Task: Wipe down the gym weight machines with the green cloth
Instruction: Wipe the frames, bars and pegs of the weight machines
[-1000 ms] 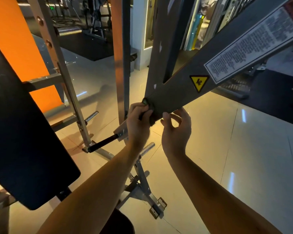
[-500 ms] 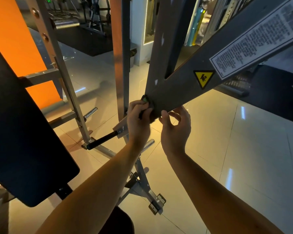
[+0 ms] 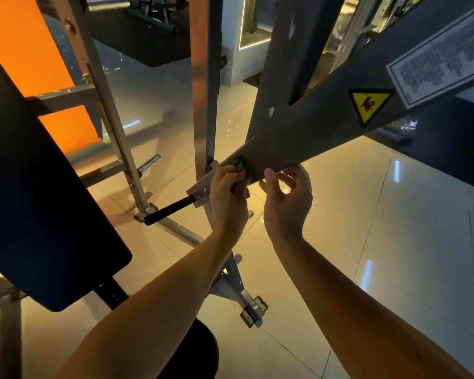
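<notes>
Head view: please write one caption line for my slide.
Left hand holds the green cloth against the grey machine arm; right hand at its lower edge.

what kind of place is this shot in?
Almost certainly a gym: a steel machine arm with a yellow warning sticker, a black padded bench, and a weight-plate peg on the frame.

Forearms extended, left hand (image 3: 229, 195) fisted round what seems a green cloth (image 3: 241, 165), right hand (image 3: 288, 203) loosely cupped, thumb up
</notes>
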Motion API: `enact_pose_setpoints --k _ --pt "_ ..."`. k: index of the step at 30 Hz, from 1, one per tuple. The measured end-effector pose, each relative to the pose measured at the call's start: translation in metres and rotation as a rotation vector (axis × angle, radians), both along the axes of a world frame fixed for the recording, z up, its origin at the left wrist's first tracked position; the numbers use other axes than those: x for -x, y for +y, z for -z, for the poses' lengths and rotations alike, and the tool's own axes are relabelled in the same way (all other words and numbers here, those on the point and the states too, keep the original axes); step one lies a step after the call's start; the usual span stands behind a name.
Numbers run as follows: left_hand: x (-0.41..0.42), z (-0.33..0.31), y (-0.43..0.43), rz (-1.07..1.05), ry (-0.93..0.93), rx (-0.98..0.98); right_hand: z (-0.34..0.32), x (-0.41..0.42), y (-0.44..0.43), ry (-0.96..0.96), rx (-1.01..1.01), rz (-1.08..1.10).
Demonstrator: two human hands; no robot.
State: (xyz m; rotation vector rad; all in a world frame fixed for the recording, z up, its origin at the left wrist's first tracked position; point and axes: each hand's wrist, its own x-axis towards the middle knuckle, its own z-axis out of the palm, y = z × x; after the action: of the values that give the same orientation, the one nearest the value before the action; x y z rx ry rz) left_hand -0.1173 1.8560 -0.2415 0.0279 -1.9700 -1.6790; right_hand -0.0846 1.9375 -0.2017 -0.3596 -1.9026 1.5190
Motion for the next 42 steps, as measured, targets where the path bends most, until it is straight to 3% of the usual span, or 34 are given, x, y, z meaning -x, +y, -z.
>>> enact_pose_setpoints --k 2,7,12,15,17,20,23,26,29,31,35,39,42 --pt "0.01 0.016 -0.005 -0.015 0.003 0.061 0.002 0.003 0.0 0.002 0.005 -0.003" --pt "0.037 0.042 -0.032 -0.127 -0.375 0.062 0.001 0.005 -0.006 -0.017 -0.007 -0.012" --pt "0.004 0.023 -0.008 -0.049 -0.058 0.126 0.007 0.006 -0.006 -0.034 -0.028 -0.017" --pt "0.003 0.027 -0.003 -0.067 0.016 0.113 0.01 0.009 -0.004 -0.038 -0.03 -0.016" --pt "0.01 0.039 -0.009 -0.08 -0.032 0.143 0.012 0.012 -0.003 -0.033 -0.027 -0.012" --pt "0.03 0.055 -0.029 -0.127 -0.247 0.097 0.014 0.012 -0.006 -0.032 -0.024 -0.019" --pt "0.042 0.061 -0.042 -0.105 -0.535 -0.088 0.016 0.013 -0.01 -0.034 -0.03 -0.023" --pt "0.032 0.053 -0.028 -0.065 -0.393 -0.112 0.019 0.014 -0.009 -0.038 -0.024 -0.021" --pt "0.013 0.053 -0.009 -0.042 -0.159 0.032 0.026 0.017 -0.012 -0.059 -0.03 -0.02" --pt "0.008 0.049 -0.004 -0.039 -0.101 0.016 0.032 0.019 -0.014 -0.068 -0.031 -0.021" --pt "0.019 0.058 -0.021 -0.038 -0.253 0.12 0.041 0.026 -0.015 -0.084 -0.011 -0.022" --pt "0.034 0.079 -0.042 -0.059 -0.447 -0.29 0.046 0.03 -0.018 -0.091 -0.017 -0.038" --pt "0.032 0.078 -0.037 -0.093 -0.482 -0.2 0.048 0.032 -0.022 -0.101 -0.016 -0.04"
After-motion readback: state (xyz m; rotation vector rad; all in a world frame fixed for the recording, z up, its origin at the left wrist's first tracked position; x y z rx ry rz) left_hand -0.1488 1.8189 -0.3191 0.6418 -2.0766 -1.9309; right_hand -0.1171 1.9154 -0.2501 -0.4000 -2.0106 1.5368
